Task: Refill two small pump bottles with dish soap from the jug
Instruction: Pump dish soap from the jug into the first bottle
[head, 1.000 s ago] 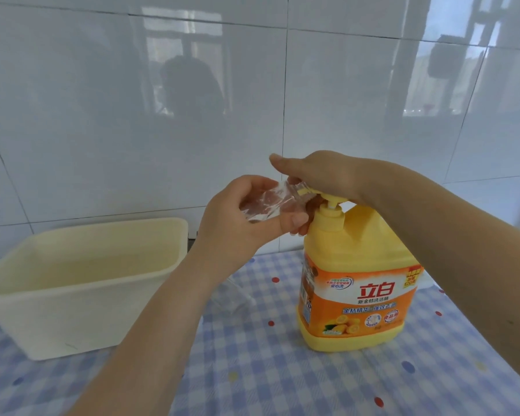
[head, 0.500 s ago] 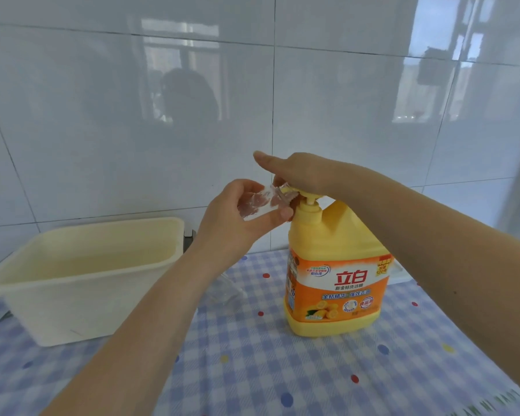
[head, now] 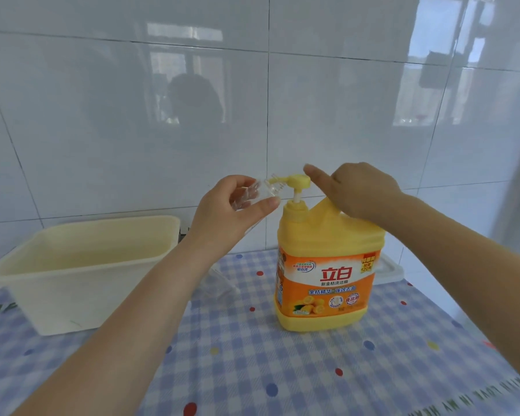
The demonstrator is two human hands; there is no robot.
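My left hand (head: 234, 211) grips a small clear bottle (head: 254, 195), tipped on its side with its mouth right at the spout of the pump (head: 385, 183). My right hand (head: 359, 190) hovers loosely curled above the yellow jug (head: 327, 274), forefinger stretched toward the raised pump head, not pressing it. The jug stands upright on the checked cloth (head: 312, 370). A cream tub (head: 81, 265) sits left, by the tiled wall (head: 132, 115).

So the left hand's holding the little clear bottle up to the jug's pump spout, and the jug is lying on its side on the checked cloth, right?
Not quite: the head view shows the jug standing upright on the checked cloth. The left hand does hold the clear bottle at the pump spout.
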